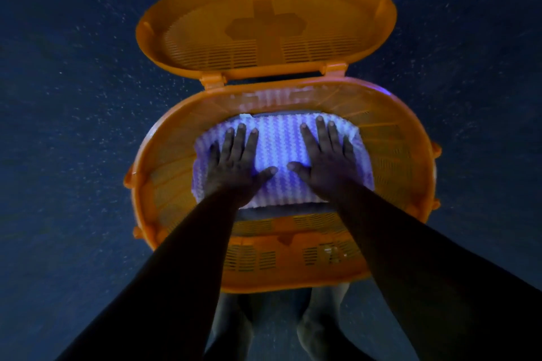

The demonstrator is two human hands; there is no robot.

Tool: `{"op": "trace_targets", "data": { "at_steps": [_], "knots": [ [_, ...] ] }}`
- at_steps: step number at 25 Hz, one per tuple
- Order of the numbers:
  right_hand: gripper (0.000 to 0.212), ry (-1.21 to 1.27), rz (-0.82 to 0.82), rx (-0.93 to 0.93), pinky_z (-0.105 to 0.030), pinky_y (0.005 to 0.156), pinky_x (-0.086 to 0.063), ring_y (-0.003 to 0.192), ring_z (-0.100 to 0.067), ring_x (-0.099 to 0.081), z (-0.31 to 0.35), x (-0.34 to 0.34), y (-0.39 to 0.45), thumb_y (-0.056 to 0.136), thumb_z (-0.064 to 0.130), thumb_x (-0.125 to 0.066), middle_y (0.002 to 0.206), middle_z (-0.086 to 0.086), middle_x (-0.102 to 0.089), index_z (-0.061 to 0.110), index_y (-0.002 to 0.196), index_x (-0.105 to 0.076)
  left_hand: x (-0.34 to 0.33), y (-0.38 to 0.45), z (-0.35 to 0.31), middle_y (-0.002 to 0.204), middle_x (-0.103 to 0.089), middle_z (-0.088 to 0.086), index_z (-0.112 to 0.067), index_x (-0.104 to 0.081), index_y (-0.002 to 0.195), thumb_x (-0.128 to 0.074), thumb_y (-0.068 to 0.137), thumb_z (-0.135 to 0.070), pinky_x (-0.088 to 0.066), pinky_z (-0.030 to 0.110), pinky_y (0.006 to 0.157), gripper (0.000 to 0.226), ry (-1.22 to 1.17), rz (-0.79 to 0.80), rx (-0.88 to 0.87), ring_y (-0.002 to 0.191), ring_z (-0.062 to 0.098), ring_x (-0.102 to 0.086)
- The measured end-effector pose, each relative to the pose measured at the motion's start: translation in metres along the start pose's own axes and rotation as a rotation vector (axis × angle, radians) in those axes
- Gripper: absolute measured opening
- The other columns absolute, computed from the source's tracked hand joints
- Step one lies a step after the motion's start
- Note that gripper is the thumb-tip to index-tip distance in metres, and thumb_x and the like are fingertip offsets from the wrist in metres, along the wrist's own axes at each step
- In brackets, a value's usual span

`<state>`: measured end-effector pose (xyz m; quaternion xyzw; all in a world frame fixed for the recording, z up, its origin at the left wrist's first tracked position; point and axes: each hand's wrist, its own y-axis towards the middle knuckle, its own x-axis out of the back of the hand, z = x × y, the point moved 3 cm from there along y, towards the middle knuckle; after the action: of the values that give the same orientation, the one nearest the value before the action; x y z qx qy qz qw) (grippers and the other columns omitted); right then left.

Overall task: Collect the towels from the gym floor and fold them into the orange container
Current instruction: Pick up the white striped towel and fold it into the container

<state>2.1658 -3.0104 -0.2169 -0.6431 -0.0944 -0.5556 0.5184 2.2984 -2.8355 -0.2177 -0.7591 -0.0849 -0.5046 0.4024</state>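
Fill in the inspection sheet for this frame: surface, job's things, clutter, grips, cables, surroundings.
Surface: dark blue speckled floor; the basket stands on it.
Job's things: orange container, an oval slatted basket; its hinged lid is swung open away from the person. A folded purple-and-white patterned towel lies inside, with a darker layer showing under its near edge.
Clutter: nothing seen.
Grips: left hand and right hand both lie flat, fingers spread, pressing on the towel; neither grips anything.
Cables: nothing seen.
Surroundings: dim, purplish light; the person's bare feet show below the basket. No other towels in view.
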Motion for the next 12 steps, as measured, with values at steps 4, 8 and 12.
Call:
{"op": "trace_targets", "data": {
  "at_steps": [4, 8, 12],
  "knots": [
    [0.1, -0.007, 0.186, -0.057, -0.056, 0.123, -0.008, 0.157, -0.028, 0.005, 0.014, 0.073, -0.055, 0.077, 0.084, -0.002, 0.17, -0.005, 0.006, 0.03, 0.162, -0.008, 0.079, -0.054, -0.01, 0.17, 0.017, 0.003, -0.028, 0.012, 0.162, -0.02, 0.088, -0.085, -0.001, 0.049, 0.126, 0.099, -0.043, 0.321, 0.114, 0.157, 0.025, 0.011],
    [0.084, 0.01, 0.288, -0.032, -0.053, 0.123, -0.006, 0.157, -0.025, 0.007, 0.057, 0.189, -0.143, 0.094, 0.076, -0.024, 0.17, -0.003, 0.008, 0.03, 0.162, -0.005, 0.198, -0.152, -0.027, 0.17, 0.014, 0.006, -0.026, 0.01, 0.162, -0.03, 0.092, -0.079, -0.001, 0.051, 0.126, 0.097, -0.115, 0.369, 0.165, 0.158, 0.025, 0.009],
    [0.084, -0.043, 0.321, 0.055, -0.052, 0.124, -0.006, 0.157, -0.023, 0.006, 0.112, 0.317, -0.237, 0.095, 0.074, -0.031, 0.17, -0.002, 0.006, 0.031, 0.162, -0.003, 0.324, -0.27, -0.039, 0.171, 0.007, 0.008, -0.023, 0.004, 0.163, -0.024, 0.085, -0.087, -0.006, 0.053, 0.125, 0.105, -0.205, 0.342, 0.298, 0.158, 0.028, 0.001]
  ]
}}
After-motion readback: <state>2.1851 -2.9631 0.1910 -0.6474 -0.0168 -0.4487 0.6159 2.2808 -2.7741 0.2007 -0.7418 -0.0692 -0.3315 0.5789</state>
